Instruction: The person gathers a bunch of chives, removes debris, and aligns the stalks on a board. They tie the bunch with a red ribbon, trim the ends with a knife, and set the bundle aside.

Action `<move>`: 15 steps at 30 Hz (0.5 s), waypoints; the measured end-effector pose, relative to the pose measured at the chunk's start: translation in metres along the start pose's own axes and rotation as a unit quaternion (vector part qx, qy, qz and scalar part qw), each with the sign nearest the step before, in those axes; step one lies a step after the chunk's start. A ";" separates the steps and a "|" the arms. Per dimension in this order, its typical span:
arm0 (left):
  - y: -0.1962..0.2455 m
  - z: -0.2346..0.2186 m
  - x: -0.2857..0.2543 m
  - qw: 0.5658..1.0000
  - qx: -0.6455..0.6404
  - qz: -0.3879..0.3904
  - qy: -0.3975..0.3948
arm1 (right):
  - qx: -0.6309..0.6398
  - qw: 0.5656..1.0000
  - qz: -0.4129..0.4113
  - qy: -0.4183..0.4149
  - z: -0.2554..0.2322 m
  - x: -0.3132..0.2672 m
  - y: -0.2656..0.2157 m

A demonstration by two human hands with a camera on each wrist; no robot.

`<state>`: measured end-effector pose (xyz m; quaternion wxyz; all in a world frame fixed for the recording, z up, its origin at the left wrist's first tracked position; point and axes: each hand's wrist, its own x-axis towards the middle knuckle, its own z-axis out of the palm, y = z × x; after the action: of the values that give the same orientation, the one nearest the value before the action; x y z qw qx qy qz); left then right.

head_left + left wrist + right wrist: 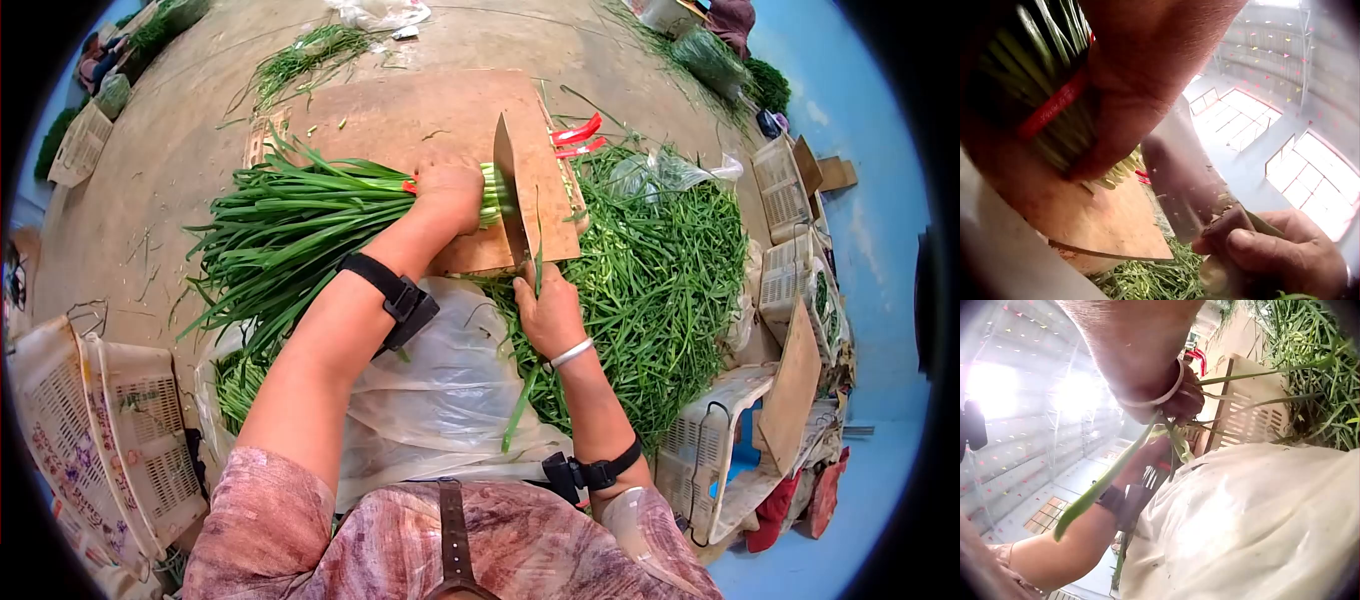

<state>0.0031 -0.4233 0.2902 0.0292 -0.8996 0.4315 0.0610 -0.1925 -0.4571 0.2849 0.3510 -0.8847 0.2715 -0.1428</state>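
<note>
My left hand (448,190) grips a thick bundle of green chives (310,205) near its pale stem ends, lying across a wooden board (430,110). A red band (1054,106) wraps the bundle beside that hand. My right hand (553,312) holds a broad-bladed knife (512,190) by its handle. The blade stands on edge over the board, close beside the cut stem ends, which stick out past my left hand. A few loose leaves (1107,481) trail from my right hand in the right wrist view.
A large heap of loose green leaves (650,290) lies right of the board. Red handles (578,130) stick out at the board's right edge. Pale plastic sheeting (430,370) covers my lap. Plastic crates (145,430) stand at left, others (690,455) at right. More greens (310,60) lie beyond the board.
</note>
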 end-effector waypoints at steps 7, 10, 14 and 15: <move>0.002 -0.005 -0.003 1.000 -0.003 -0.009 -0.017 | -0.079 0.996 0.023 -0.032 0.013 0.006 0.001; 0.002 0.000 -0.002 0.999 0.030 0.007 0.019 | -0.051 0.998 -0.008 -0.045 0.000 0.012 -0.006; 0.000 0.001 0.002 0.999 -0.011 0.020 -0.046 | -0.061 0.995 -0.033 -0.072 0.011 0.044 -0.001; -0.001 -0.003 0.004 0.998 -0.026 0.025 -0.058 | -0.060 0.995 -0.035 -0.066 0.019 0.054 0.000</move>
<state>0.0063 -0.4261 0.2930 0.0297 -0.8838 0.4500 0.1249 -0.1409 -0.4784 0.2748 0.3091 -0.9207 0.2245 -0.0795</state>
